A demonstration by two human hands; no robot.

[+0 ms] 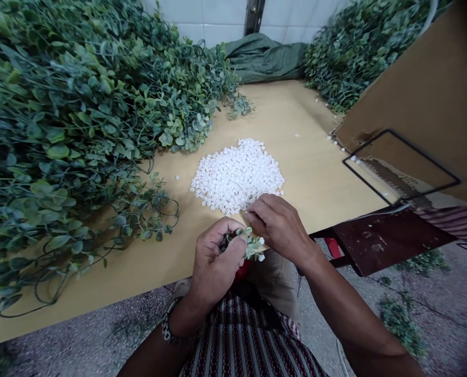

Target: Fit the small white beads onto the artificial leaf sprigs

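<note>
My left hand (218, 257) is closed around a small sprig of artificial leaves (253, 246), which carries a few white bead-like tips on its right side. Just beyond it lies a heap of small white plastic pieces (237, 175), spread on the tan tabletop (296, 152). At the near edge of this heap is my right hand (276, 222), its fingers pinched together. Whatever may be between those fingertips is hidden. The lower part of the sprig is covered by my left hand.
Large piles of artificial greenery stand on the left (80, 104) and at the back right (347, 57). A cardboard sheet (418, 99) leans at the right, with a black wire frame (425, 159) before it. Green cloth (265, 57) lies along the back. Loose stems trail on the left.
</note>
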